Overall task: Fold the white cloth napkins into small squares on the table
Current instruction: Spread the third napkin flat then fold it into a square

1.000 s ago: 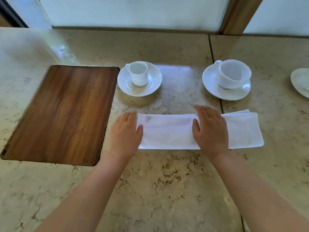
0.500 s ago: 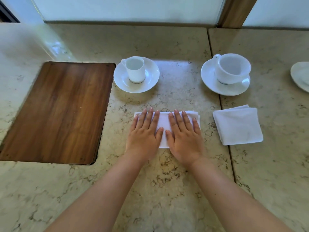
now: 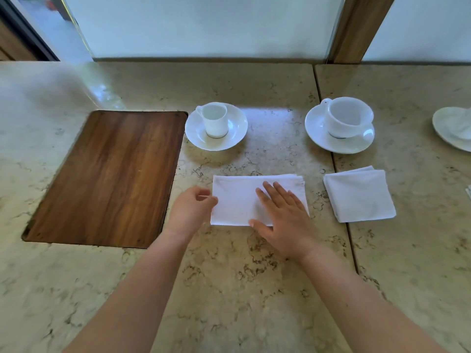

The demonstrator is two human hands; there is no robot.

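Observation:
A white cloth napkin (image 3: 237, 197), folded to a small rectangle, lies on the marble table (image 3: 229, 289) in front of me. My right hand (image 3: 283, 215) lies flat on its right half, fingers spread. At the napkin's left edge sits my left hand (image 3: 191, 212), fingers curled and touching or pinching that edge; whether it grips the cloth is unclear. A second white napkin (image 3: 360, 196), folded into a small square, rests to the right, apart from both hands.
A wooden board (image 3: 107, 177) is set into the table at the left. Behind the napkins stand a small cup on a saucer (image 3: 216, 129) and a larger cup on a saucer (image 3: 340, 126). Another white dish (image 3: 456, 128) shows at the right edge.
Half a second ago both hands pressed flat on the napkin. My left hand has slid off to the left edge and curled; my right hand has shifted right. A second ago the napkins looked like one long strip.

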